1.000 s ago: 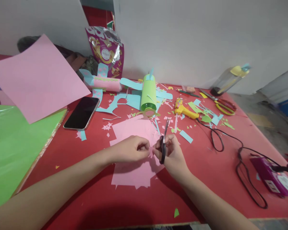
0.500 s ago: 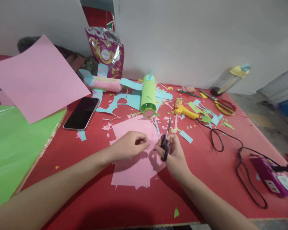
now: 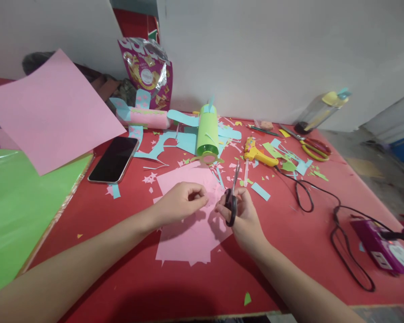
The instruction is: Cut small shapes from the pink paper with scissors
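Note:
Black-handled scissors (image 3: 231,207) rest in my right hand (image 3: 245,217), their blades pointing up and away from me. My left hand (image 3: 182,202) is closed in a pinch just to the left; a small bit of pink paper seems to show at its fingertips, too small to make out surely. Beneath both hands lie pink paper sheets (image 3: 183,244) with jagged cut edges. Just beyond them lies a green paper-covered tube (image 3: 208,130) with light blue wings and a flower-shaped piece at its near end.
A smartphone (image 3: 113,159), a pink tube model (image 3: 148,119) and a large pink sheet (image 3: 57,112) are at left. At right are a yellow glue gun (image 3: 259,154), larger scissors (image 3: 314,150), a bottle (image 3: 319,114) and a purple power box (image 3: 384,246) with looping cord. Paper scraps litter the red table.
The view has shifted very slightly. Both hands and the scissors hold almost the same position as before.

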Motion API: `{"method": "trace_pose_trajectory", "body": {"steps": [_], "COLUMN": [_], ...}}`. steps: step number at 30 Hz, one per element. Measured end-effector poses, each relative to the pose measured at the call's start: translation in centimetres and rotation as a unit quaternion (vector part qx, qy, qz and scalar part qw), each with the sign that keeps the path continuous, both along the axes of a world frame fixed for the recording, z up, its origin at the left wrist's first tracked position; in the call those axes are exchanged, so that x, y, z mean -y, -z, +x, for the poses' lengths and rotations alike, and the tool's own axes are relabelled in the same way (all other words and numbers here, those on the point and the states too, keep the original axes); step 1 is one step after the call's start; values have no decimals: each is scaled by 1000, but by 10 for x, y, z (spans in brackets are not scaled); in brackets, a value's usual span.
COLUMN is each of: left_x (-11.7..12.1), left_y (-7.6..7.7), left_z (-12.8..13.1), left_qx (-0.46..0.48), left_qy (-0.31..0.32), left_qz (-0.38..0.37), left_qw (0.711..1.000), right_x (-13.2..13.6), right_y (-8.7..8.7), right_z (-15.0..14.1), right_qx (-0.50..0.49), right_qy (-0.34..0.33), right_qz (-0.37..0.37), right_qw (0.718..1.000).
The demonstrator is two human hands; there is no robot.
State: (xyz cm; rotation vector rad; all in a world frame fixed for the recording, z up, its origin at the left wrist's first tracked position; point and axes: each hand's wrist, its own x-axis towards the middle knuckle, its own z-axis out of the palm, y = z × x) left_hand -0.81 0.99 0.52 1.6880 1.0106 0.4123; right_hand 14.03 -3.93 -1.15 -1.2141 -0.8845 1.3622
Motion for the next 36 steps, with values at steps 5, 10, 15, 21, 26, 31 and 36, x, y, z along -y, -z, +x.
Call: {"method": "trace_pose_trajectory", "body": {"steps": [5, 10, 15, 21, 26, 31, 36], "left_x": [3, 7, 7, 5, 6, 6, 5], "left_y": [-1, 1, 2, -6, -3, 5, 6], "left_z": [0, 1, 2, 2, 2, 2, 2], "left_qx": [-44, -53, -46, -14, -34, -45, -48], "left_qy": [41, 89, 90, 87, 88, 103, 107], "left_qz": [33, 53, 48, 1, -19, 12, 42], "left_qw": [998, 993, 994, 996, 995, 994, 992], "right_x": [0, 2, 2, 2, 1, 2, 2], "right_y": [1, 1, 3, 5, 3, 3, 2], "right_z": [0, 1, 2, 2, 1, 1, 1], "right_qx": [-16, -7, -4, -14, -6, -12, -14], "right_qy": [0, -23, -29, -23, -20, -16, -16], "right_qz": [18, 26, 31, 26, 34, 34, 26], "right_qw": [1000, 999, 999, 999, 999, 999, 999]}}
